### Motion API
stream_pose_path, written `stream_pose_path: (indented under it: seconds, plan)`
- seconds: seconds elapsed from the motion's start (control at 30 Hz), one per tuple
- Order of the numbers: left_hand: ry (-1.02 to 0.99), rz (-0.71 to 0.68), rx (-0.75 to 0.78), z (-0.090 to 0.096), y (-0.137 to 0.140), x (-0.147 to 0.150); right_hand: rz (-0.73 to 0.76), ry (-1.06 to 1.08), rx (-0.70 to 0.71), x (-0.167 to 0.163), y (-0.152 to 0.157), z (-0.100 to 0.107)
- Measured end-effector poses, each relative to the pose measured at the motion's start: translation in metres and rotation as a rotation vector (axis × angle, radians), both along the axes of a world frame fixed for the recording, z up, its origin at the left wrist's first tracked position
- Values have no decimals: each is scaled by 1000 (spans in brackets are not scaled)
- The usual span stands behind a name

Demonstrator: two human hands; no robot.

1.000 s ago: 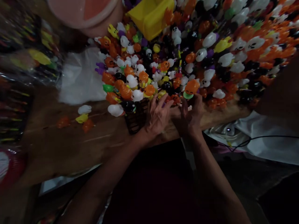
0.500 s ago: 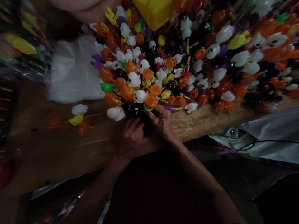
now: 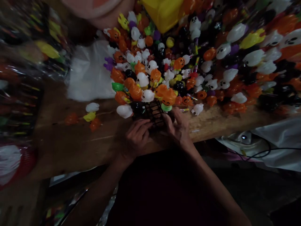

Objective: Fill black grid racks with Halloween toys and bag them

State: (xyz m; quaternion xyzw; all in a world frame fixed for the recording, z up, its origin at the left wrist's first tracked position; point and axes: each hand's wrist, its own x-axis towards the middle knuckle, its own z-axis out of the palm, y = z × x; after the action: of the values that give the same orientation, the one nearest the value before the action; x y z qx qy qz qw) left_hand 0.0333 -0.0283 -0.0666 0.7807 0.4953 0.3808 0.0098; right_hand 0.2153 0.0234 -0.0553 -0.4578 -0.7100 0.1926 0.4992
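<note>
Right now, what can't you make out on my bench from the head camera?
All in the head view:
- Black grid: its near end is lost in shadow between the left hand and right hand.
- Either hand's grip: curled fingers and darkness hide whether it holds anything.
- Yellow object and pink tub: cut off by the top edge.
- Bagged pieces: blurred behind shiny plastic.

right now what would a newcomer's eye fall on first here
First, probably, comes the heap of orange, white and black figures across the far side of the wooden table. A bright yellow object stands out at the picture's top. Nearer, left fingers and right fingers flank a black grid.
</note>
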Motion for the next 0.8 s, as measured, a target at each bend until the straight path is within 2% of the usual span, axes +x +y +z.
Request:
stream_pose_path:
  seconds: [0.07,0.1,0.13,0.2,0.23,0.3,0.37,0.47,0.53,0.63,0.73,0.8]
  plan:
    - [-16,-24,53,23,-4,-6,-34,-100,21,17,-11,6]
    - [-19,11,89,36,-5,-11,-38,-143,15,26,-16,8]
    - [-23,80,140,50,-5,-16,-28,-182,5,33,-19,10]
    - [-89,316,212,76,-1,-26,7,-259,-21,43,-22,11]
    - [-112,404,199,87,3,-30,17,-295,-30,45,-21,11]
    - [-99,444,190,99,12,-33,29,-363,-48,41,-15,12]
    - [9,345,182,101,22,-33,53,-416,-64,31,-5,16]
    - [103,236,117,87,36,-30,99,-406,-82,12,11,27]
    - [100,210,64,75,43,-29,125,-302,-92,0,18,33]
    - [58,189,83,62,47,-29,196,-56,-147,-15,22,34]
    - [25,173,100,58,47,-29,227,144,-184,-28,21,24]
    - [15,152,92,61,47,-30,175,181,-122,-38,21,15]
